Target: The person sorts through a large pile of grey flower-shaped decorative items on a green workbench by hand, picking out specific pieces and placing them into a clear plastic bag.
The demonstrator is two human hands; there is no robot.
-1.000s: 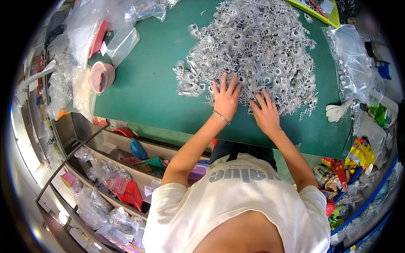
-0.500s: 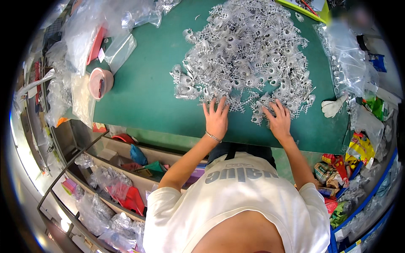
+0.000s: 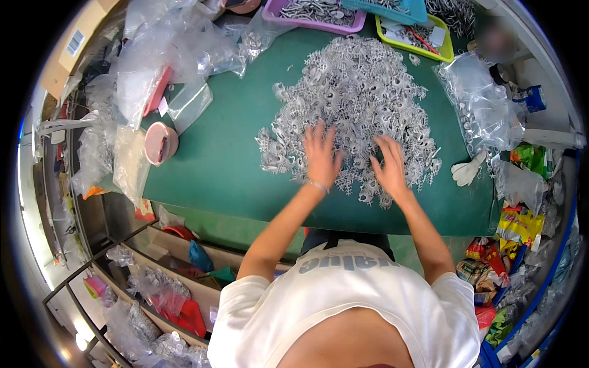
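A wide heap of small silver-grey metal pieces (image 3: pixel 362 86), many fan- or shell-shaped and some branching, lies spread over the green tabletop (image 3: pixel 227 147). My left hand (image 3: pixel 321 156) is over the near left part of the heap, its fingers spread and a little blurred. Over the near right part is my right hand (image 3: pixel 389 162), with thumb and fingers apart. Neither hand holds a piece that I can see. Whether the fingertips touch the pieces is hard to tell.
Purple (image 3: pixel 319 15), blue (image 3: pixel 392 7) and lime-green trays (image 3: pixel 451 49) of metal parts line the far edge. A pink tub (image 3: pixel 161 144) and clear plastic bags (image 3: pixel 172 37) stand at left. At right lie a white glove (image 3: pixel 468 170) and a bagged bundle (image 3: pixel 485 98).
Both hands have moved farther forward, from the heap's near edge onto the heap. The view has tilted, so the trays at the far edge show more.
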